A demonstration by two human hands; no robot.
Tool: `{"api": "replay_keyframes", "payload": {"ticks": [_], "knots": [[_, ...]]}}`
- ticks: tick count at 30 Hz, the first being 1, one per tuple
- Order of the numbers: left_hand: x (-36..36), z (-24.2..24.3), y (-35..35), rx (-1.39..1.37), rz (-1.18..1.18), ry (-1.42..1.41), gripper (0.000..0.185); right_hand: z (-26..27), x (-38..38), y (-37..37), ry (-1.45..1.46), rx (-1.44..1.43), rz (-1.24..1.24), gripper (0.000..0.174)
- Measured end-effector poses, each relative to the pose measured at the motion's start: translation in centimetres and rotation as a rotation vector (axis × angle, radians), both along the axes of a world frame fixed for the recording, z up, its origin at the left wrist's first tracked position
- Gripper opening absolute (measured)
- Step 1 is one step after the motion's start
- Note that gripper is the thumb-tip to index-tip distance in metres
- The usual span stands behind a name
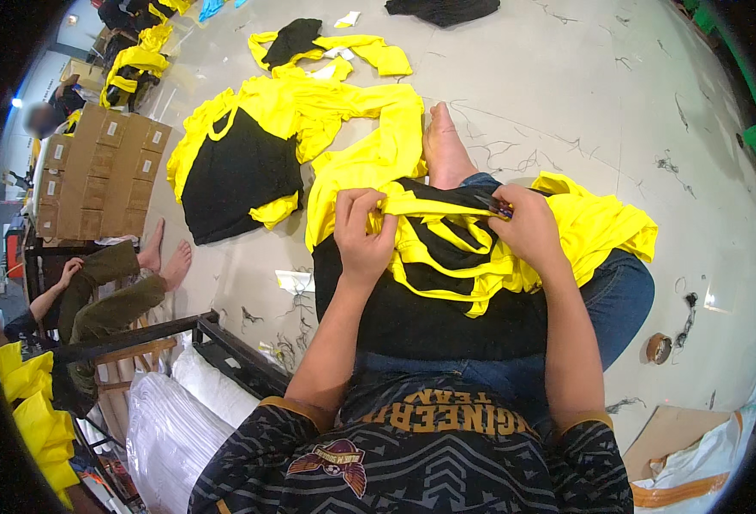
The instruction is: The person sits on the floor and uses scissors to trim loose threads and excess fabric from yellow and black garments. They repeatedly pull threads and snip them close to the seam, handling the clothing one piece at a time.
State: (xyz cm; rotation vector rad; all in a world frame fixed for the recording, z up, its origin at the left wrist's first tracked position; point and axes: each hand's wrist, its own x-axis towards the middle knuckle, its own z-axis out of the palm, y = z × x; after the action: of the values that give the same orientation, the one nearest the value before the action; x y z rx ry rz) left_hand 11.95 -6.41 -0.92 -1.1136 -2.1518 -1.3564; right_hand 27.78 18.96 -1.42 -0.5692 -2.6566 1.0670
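Note:
Across my lap lies a yellow and black garment (pixel 429 318), its yellow-edged bands gathered at the top. My left hand (pixel 363 234) pinches one end of a yellow fabric band (pixel 439 205). At the band's other end is my right hand (pixel 529 225), closed around a small dark tool (pixel 500 205) that looks like thread snips; the fingers cover most of it. The tool's tip touches or nearly touches the band. Yellow sleeves spread from the garment to the left, and over my right knee.
Another black and yellow garment (pixel 243 177) lies on the floor ahead to the left, with a smaller one (pixel 294 42) beyond. Loose thread scraps (pixel 519 160) litter the floor. At left are stacked cardboard boxes (pixel 95 173), a black metal frame (pixel 153 334) and another person's legs (pixel 121 289). A tape roll (pixel 658 349) sits at right.

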Motion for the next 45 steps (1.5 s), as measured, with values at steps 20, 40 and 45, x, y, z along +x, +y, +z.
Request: {"api": "replay_keyframes", "payload": {"ticks": [20,40,45], "knots": [[-1.3,1.2,-1.2,-0.224,-0.286,-0.135,0.021,0.5,-5.4,-6.5,0.324,-0.338,0.0,0.019],[-4.2,4.7,3.5,-0.457,-0.358,-0.616,0.013,3.0,-4.3,-5.8,0.295,-0.532,-0.095,0.021],[-3.7,4.0,3.3,-0.38,-0.324,-0.606,0.012,2.8,-4.3,-5.8,0.006,-0.309,0.018,0.033]]}}
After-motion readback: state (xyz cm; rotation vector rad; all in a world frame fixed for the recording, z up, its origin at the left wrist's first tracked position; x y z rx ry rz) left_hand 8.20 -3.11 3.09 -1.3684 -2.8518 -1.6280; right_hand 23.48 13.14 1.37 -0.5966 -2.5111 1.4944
